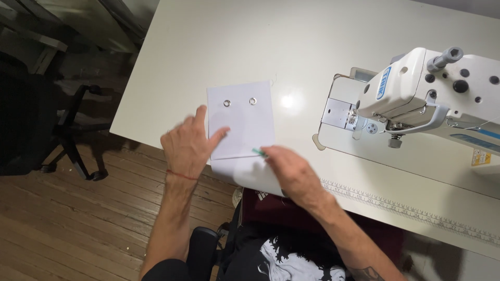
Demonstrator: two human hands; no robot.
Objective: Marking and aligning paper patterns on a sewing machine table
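- My left hand lies open and flat, fingers spread, pinning the left edge of the white fabric piece; the index finger reaches toward 2 o'clock across the panel.
- My right hand is closed around a small green marking tool, whose tip touches the fabric at the fold line; it is too blurred to say whether it is chalk or a pencil.
- The fabric piece sits at the near edge of the table, at 9 o'clock from the sewing machine; its lower portion curls over the table's rim toward my lap. Two metal eyelets sit side by side near its far edge, at 12 o'clock from my hands.
- Judgement: a clean mark calls for steady downward pressure from the flat hand so the cloth cannot creep, and a light stroke along the crease with the tool.
- Judgement: the overhanging part may drag the panel off line if the hold slackens.
- The white sewing table is smooth and glossy; a printed measuring scale runs along its near edge at 4 o'clock from the fabric.
- Beyond the table, at 9 o'clock, are a wooden plank floor and the base of a black office chair.
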